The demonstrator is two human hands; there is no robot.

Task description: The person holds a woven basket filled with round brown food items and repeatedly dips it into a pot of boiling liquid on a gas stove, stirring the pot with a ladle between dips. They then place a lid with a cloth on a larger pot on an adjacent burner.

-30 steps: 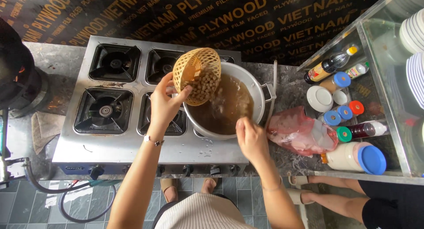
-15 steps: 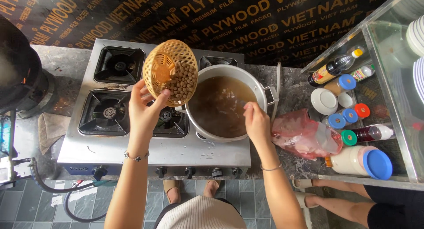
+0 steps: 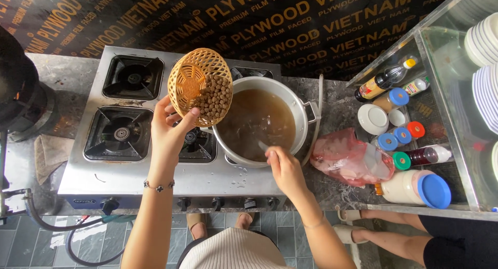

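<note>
My left hand (image 3: 168, 126) grips the rim of a round woven basket (image 3: 190, 82), tilted over the stove beside the pot's left edge. Small brown balls (image 3: 213, 99) lie heaped in its lower right side. A large metal pot (image 3: 302, 125) of brown broth (image 3: 254, 121) stands on the stove's right burner. At the pot's near rim, my right hand (image 3: 284, 167) holds a thin utensil handle (image 3: 263, 146) that dips into the broth.
The steel gas stove (image 3: 129, 165) has several burners and front knobs. A pink plastic bag (image 3: 348, 160) lies right of the pot, by bottles and blue-lidded jars (image 3: 433, 190). Stacked white plates (image 3: 482, 40) sit far right. Another person's feet (image 3: 353, 225) stand at lower right.
The basket has moved off the pot to its left and tipped more upright. My right hand has come to the pot's near rim and taken hold of the utensil.
</note>
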